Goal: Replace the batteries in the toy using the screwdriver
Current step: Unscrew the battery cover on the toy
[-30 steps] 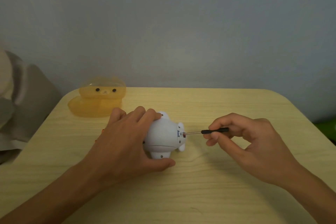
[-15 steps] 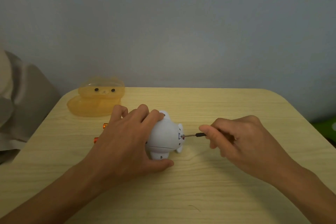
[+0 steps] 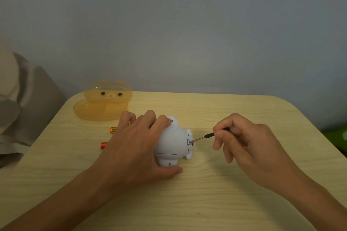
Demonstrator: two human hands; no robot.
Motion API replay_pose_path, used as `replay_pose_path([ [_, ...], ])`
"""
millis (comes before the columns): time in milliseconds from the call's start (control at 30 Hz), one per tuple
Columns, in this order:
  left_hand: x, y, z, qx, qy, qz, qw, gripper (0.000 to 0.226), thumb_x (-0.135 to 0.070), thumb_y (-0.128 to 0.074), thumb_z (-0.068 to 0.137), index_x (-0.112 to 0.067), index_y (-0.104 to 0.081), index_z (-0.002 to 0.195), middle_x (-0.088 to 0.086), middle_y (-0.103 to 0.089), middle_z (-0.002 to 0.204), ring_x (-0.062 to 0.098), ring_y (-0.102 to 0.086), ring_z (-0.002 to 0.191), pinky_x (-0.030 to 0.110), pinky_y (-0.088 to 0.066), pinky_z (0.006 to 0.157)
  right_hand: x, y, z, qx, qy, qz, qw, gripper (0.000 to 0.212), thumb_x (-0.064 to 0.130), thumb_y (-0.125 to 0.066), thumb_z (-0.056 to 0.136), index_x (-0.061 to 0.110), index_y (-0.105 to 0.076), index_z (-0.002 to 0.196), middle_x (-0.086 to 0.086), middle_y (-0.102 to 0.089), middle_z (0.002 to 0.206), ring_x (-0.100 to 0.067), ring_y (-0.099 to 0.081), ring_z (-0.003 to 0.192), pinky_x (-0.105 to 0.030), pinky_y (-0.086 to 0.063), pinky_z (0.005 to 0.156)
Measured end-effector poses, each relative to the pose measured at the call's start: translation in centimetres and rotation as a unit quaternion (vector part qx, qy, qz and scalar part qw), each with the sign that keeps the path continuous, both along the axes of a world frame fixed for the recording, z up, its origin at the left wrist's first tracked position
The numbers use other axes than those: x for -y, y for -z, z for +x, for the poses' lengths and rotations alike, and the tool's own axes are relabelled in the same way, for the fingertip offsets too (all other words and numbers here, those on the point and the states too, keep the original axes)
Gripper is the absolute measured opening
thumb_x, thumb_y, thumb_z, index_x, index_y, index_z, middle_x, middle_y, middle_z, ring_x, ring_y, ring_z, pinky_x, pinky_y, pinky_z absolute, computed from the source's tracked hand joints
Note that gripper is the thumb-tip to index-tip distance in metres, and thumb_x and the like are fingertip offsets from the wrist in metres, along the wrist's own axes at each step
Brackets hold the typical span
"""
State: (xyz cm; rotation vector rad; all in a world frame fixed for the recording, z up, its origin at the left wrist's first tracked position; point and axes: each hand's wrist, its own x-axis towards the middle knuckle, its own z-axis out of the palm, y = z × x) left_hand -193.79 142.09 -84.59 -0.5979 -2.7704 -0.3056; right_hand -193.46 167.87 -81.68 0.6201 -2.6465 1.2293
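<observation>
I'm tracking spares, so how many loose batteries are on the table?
2. The far battery and the near battery both poke out left of the left hand, which may hide more.

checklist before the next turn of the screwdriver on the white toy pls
1. Is the toy steady: the left hand grips it on the table. Ok.
2. Grip on the screwdriver: the right hand pinches its handle. Ok.
3. Tip aimed at the small recess on the toy's end. Ok.
4. Tip seated in the screw head: too small to see. Cannot tell.
5. Are the batteries within reach: two lie by the left hand. Ok.
</observation>
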Motion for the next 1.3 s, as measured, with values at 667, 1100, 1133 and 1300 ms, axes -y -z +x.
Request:
replay_pose_path([
  [667,-0.2,-0.2,-0.2,0.003,0.005,0.006,1.0,0.082,-0.083,-0.067,0.058,-0.027,-0.057,0.117,-0.01,-0.052,0.095,0.015,-0.047,0.077,0.042,-0.04,0.086,0.5,-0.8,0.3,-0.034,0.055,0.082,0.995,0.041,0.044,-0.051,0.098,0.021,-0.072,0.072,0.01,-0.065,0.049,-0.011,-0.057,0.04,-0.013,-0.039,0.043],
  [1100,-0.1,-0.2,-0.2,0.003,0.005,0.006,1.0,0.081,-0.084,-0.066,0.058,-0.027,-0.056,0.116,-0.011,-0.052,0.096,0.016,-0.047,0.077,0.042,-0.04,0.086,-0.5,-1.1,0.4,0.023,0.047,0.058,0.997,0.034,0.041,-0.061,0.095,0.025,-0.074,0.069,0.01,-0.075,0.058,-0.012,-0.069,0.044,-0.033,-0.059,0.051],
  [1133,-0.1,-0.1,-0.2,0.003,0.004,0.007,1.0,0.081,-0.084,-0.066,0.058,-0.027,-0.056,0.115,-0.01,-0.052,0.096,0.016,-0.048,0.077,0.042,-0.04,0.086,-0.2,-1.1,0.4,0.009,0.052,0.077,0.996,0.041,0.05,-0.055,0.093,0.027,-0.071,0.063,0.014,-0.072,0.054,-0.01,-0.066,0.04,-0.028,-0.056,0.049],
  [1300,0.0,-0.1,-0.3,0.008,0.0,0.01,1.0,0.082,-0.085,-0.066,0.058,-0.028,-0.055,0.117,-0.011,-0.052,0.097,0.014,-0.044,0.077,0.039,-0.038,0.087,-1.1,-1.3,0.0,0.009,0.011,0.076,0.997,0.01,0.026,-0.073,0.092,0.029,-0.079,0.1,0.016,-0.076,0.068,-0.009,-0.072,0.056,-0.014,-0.052,0.054],
])
